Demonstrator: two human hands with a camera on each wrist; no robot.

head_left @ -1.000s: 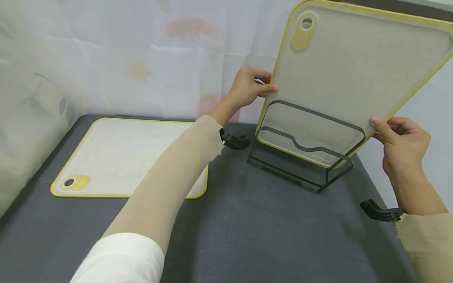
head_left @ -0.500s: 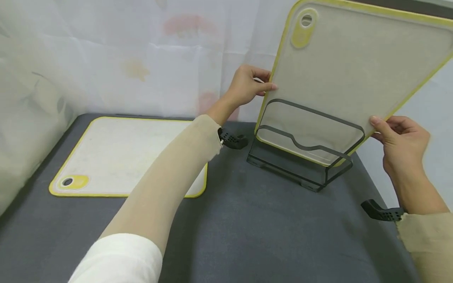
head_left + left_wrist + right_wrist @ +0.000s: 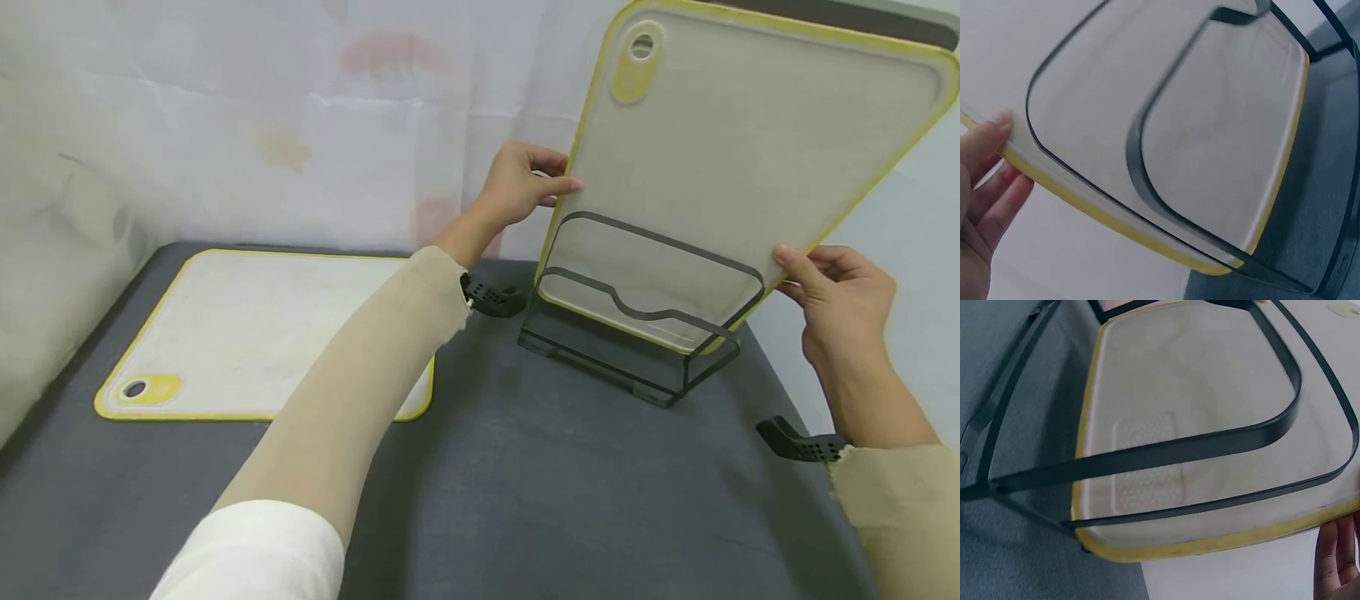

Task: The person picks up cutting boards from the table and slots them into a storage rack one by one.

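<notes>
Now | cutting board: white, yellow-rimmed, tilted in black rack | left hand, right hand: gripping edges

Head view: high, facing forward and down over the tabletop. Wrist views: very close, from opposite sides, sharing the cutting board in the rack.

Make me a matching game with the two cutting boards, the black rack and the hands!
Things:
1. Upright cutting board
2. Flat cutting board
3. Rack
4. Left hand

States:
A. lies on the grey table
B. pinches a board's edge
C. black wire, stands on the table
D. tilted, low end in the rack

Pairs: 1-D, 2-A, 3-C, 4-B
</notes>
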